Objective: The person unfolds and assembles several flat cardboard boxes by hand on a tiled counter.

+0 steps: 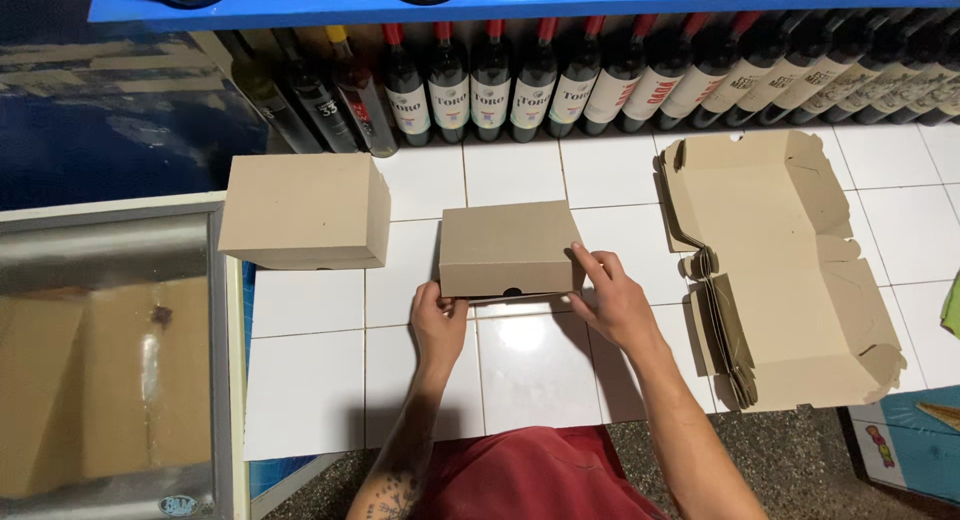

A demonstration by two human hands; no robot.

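Observation:
A small folded brown cardboard box (pixel 506 242) rests on the white tiled counter (pixel 535 370) in front of me. My left hand (pixel 438 321) grips its near left corner with the fingers curled against the front edge. At the box's near right corner, my right hand (pixel 612 298) holds on, fingertips on the side. The lid looks nearly closed, with a thin gap along the front.
A finished closed cardboard box (pixel 305 212) stands to the left. A stack of flat unfolded box blanks (pixel 775 265) lies to the right. A row of dark wine bottles (pixel 530 80) lines the back under a blue shelf (pixel 500 2). A glass-topped case (pixel 110 350) sits at the left.

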